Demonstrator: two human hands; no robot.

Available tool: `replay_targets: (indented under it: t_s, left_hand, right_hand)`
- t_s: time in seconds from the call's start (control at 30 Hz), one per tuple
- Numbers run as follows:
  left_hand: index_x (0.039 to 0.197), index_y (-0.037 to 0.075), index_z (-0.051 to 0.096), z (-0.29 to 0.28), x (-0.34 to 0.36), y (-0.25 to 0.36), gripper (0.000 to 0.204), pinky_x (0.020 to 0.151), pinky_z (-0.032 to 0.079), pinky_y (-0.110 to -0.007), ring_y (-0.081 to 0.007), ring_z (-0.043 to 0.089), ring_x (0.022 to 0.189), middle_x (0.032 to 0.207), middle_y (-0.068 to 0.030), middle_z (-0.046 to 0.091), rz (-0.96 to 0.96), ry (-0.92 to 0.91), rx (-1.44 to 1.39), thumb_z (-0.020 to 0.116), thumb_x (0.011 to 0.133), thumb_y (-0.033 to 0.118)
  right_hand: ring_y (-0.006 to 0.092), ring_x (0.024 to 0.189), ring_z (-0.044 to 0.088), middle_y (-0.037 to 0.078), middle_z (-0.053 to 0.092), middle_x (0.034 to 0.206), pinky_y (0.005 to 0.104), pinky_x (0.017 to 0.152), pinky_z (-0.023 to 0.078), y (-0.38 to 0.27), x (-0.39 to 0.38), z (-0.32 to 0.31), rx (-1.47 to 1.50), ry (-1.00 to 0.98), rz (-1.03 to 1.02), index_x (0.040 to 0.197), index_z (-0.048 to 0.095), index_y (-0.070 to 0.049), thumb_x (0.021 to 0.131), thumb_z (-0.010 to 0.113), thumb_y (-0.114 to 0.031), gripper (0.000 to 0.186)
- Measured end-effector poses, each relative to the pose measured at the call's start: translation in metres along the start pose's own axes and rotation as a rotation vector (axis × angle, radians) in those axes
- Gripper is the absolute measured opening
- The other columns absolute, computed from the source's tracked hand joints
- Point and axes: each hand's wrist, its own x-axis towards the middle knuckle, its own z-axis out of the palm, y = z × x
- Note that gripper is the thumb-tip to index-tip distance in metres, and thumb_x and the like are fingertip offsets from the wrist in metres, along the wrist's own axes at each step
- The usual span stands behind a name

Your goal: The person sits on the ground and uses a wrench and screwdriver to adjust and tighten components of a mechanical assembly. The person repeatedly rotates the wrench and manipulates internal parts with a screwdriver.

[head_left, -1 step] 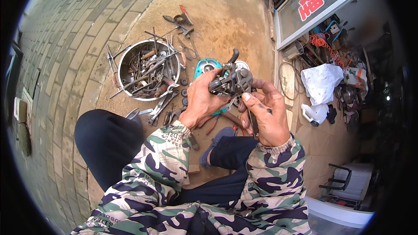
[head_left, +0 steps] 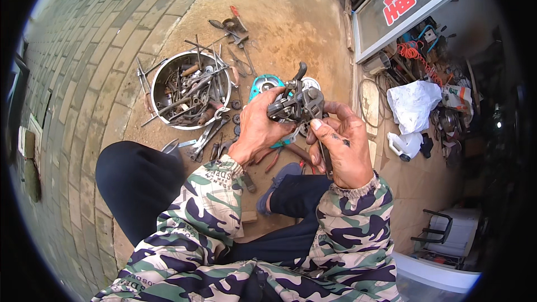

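Observation:
My left hand (head_left: 259, 128) is wrapped around a dark, greasy metal machine part (head_left: 284, 109) with a curved arm sticking up from it. In my right hand (head_left: 348, 148) is an adjustable wrench (head_left: 311, 100), its handle between thumb and fingers and its head up against the part. The exact contact of the jaws is hard to make out. Both hands are closed and held in front of me, above the ground. Behind the part, partly covered by it and my left hand, lies a teal machine housing (head_left: 258, 86) with a round opening.
A round metal basin (head_left: 159, 113) full of tools stands at the left. Open-ended wrenches (head_left: 204, 140), red-handled pliers (head_left: 273, 161) and small gears (head_left: 236, 119) lie around it. A white bag (head_left: 413, 103) and white jug (head_left: 405, 145) are at the right, near a glass door (head_left: 386, 17).

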Motion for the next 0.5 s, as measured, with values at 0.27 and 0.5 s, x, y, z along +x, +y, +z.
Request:
replay_targets:
  t_s: [0.27, 0.5]
  left_hand:
    - [0.153, 0.000, 0.036, -0.014, 0.011, -0.001, 0.108, 0.112, 0.042, -0.038, -0.0257, 0.052, 0.133, 0.142, -0.0170, 0.054, -0.016, -0.336, -0.476, 0.092, 0.062, 0.015]
    - [0.153, -0.004, 0.035, -0.026, 0.013, 0.026, 0.112, 0.112, 0.042, -0.039, -0.0272, 0.055, 0.129, 0.141, -0.0169, 0.053, 0.056, -0.284, -0.407, 0.092, 0.058, 0.016]
  right_hand:
    - [0.0088, 0.049, 0.053, 0.009, 0.062, 0.078, 0.0221, 0.038, 0.036, -0.003, 0.000, -0.023, -0.049, -0.072, 0.018, 0.131, 0.049, 0.011, 0.099, 0.064, -0.006, 0.040]
    - [0.0088, 0.048, 0.053, 0.009, 0.062, 0.077, 0.0220, 0.038, 0.036, -0.001, 0.004, -0.027, -0.063, -0.137, 0.020, 0.134, 0.047, 0.014, 0.099, 0.064, -0.007, 0.044]
